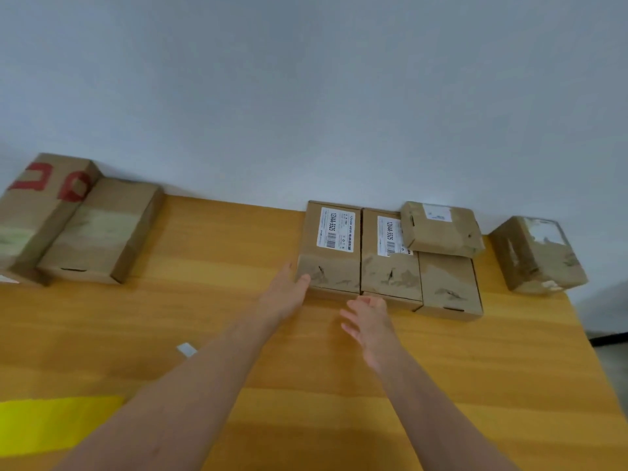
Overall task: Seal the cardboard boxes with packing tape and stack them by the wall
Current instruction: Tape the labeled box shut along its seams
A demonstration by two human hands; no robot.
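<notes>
left hand point(287, 290): grip apart, straight fingers touching labelled box point(331, 253) | right hand point(368, 322): grip apart, fingers spread, holding nothing

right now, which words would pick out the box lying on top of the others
On the table, follow the wall to the group of boxes right of centre. One box lies skewed on top of two others, the only one stacked there.

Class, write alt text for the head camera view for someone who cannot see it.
A person's left hand touches a labelled cardboard box by the wall; the right hand hovers open nearby. More boxes line the table.
</notes>
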